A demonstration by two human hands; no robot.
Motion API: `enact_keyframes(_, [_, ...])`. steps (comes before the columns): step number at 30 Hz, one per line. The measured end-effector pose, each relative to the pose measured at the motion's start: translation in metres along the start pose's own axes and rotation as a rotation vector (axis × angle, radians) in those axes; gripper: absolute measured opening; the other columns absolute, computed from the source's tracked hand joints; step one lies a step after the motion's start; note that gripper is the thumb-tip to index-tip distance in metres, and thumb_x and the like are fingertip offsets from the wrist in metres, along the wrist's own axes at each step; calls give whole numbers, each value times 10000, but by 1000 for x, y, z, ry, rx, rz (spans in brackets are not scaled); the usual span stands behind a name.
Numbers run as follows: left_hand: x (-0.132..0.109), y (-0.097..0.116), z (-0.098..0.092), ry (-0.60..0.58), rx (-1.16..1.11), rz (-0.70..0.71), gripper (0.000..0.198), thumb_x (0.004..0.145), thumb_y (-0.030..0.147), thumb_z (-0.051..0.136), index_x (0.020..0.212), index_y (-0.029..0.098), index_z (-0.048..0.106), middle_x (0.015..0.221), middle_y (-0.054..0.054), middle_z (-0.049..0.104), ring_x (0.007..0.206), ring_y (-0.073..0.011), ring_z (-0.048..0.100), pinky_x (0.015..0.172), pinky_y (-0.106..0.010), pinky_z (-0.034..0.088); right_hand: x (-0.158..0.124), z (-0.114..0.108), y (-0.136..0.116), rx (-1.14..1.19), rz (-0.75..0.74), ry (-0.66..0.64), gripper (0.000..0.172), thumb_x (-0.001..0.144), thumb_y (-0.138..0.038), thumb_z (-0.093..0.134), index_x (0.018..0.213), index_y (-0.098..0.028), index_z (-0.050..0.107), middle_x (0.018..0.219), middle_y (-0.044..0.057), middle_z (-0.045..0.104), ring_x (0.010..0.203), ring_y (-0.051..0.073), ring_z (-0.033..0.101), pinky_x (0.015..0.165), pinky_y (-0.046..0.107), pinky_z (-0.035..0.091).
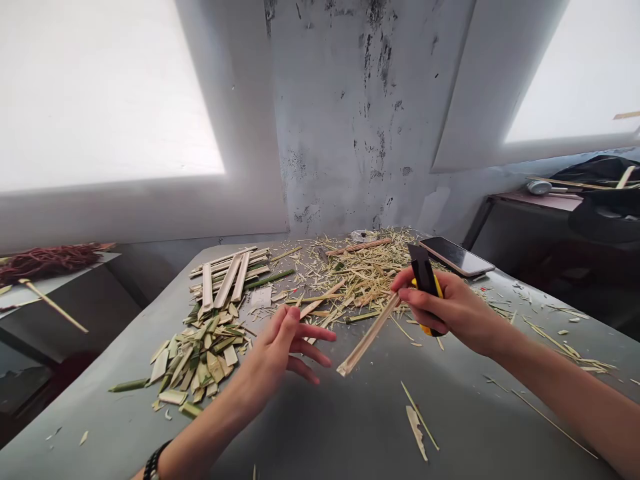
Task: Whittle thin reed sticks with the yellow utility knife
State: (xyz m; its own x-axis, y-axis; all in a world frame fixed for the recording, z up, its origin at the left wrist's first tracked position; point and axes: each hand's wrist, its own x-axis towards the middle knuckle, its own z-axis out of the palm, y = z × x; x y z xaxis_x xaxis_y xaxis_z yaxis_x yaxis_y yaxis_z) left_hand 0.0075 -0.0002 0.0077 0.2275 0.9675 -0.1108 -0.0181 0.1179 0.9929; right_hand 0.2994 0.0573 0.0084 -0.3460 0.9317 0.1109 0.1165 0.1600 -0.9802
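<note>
My right hand [453, 310] is closed around a black and yellow utility knife [425, 277], its dark end pointing up. The same hand pinches one end of a pale split bamboo strip [367, 340], which slants down to the left above the table. Just left of the strip's lower end, my left hand [295, 343] is open with its fingers spread and nothing in them. Left of it lies a heap of short green and pale bamboo offcuts [200, 363]. Behind that heap is a stack of longer split bamboo strips [227, 277].
Thin shavings [373, 277] cover the back of the grey table [320, 427]. A phone [457, 257] lies at the back right, near a small clear round dish [363, 236]. Side tables flank this one; reddish-brown cord [50, 262] is piled on the left one. A stained wall stands behind.
</note>
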Motion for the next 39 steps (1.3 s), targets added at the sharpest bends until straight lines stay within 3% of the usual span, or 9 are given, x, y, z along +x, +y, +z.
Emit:
enact_keyframes(4, [-7, -5, 7, -183, 18, -6, 463, 938, 578, 617, 886, 254, 290, 1141, -150, 741, 845, -218, 755, 564, -303, 619, -4, 11, -6, -119, 12, -16, 360, 887, -524, 708, 1050, -213, 629, 545, -80, 441, 437, 86, 393, 432, 235, 342])
enact_keyframes(7, [-10, -14, 13, -240, 6, -32, 464, 909, 467, 713, 912, 251, 302, 1113, -126, 731, 810, -180, 740, 565, -273, 615, -5, 18, -4, -179, -13, -9, 345, 901, -526, 684, 1060, -223, 648, 588, -55, 505, 449, 89, 411, 418, 227, 368])
enact_keyframes(13, [-8, -23, 15, -227, 28, -51, 459, 881, 387, 753, 925, 247, 319, 1048, -81, 716, 767, -146, 711, 531, -227, 590, 2, 19, 9, -291, -39, 6, 412, 924, -578, 633, 1134, -225, 660, 870, 32, 715, 535, 116, 542, 447, 237, 432])
enact_keyframes(18, [-4, -22, 14, -147, 78, -104, 394, 867, 354, 725, 952, 240, 357, 999, -46, 702, 689, -131, 684, 472, -214, 560, 0, 25, 12, -556, -280, 230, 313, 967, -518, 602, 1084, -247, 705, 962, 55, 755, 799, 205, 697, 700, 303, 554])
enact_keyframes(22, [-7, -18, 16, -161, 234, -93, 208, 898, 289, 642, 954, 221, 453, 1036, -52, 725, 721, -125, 673, 492, -194, 548, -13, 41, 14, -692, -500, 45, 261, 979, -335, 589, 1220, -287, 678, 1104, 33, 767, 940, 216, 732, 817, 322, 561])
enact_keyframes(26, [-10, -19, 20, -187, 353, -61, 122, 922, 309, 611, 984, 217, 562, 1049, -44, 749, 744, -136, 686, 530, -204, 564, -20, 52, 19, -762, -616, -86, 309, 938, -223, 590, 1238, -263, 653, 1028, 31, 778, 830, 178, 734, 704, 275, 523])
enact_keyframes(30, [-10, -20, 22, -188, 333, -69, 158, 910, 323, 635, 1015, 214, 589, 1032, -53, 761, 720, -140, 688, 514, -204, 557, -19, 54, 21, -705, -540, -80, 179, 889, -197, 599, 1042, -251, 675, 931, 5, 763, 792, 169, 714, 688, 269, 487])
enact_keyframes(34, [-9, -16, 24, -203, 262, -86, 193, 906, 352, 649, 990, 186, 599, 1033, -76, 746, 674, -119, 650, 492, -198, 555, -17, 55, 18, -634, -383, -72, 95, 919, -304, 618, 983, -256, 669, 813, -14, 720, 710, 157, 655, 662, 274, 451])
enact_keyframes(39, [-6, -10, 23, -198, 224, -106, 327, 937, 500, 610, 957, 173, 609, 974, -83, 738, 543, -77, 554, 369, -138, 428, -11, 54, 16, -598, -277, -99, 230, 960, -457, 604, 911, -240, 662, 716, -17, 650, 626, 142, 578, 582, 261, 412])
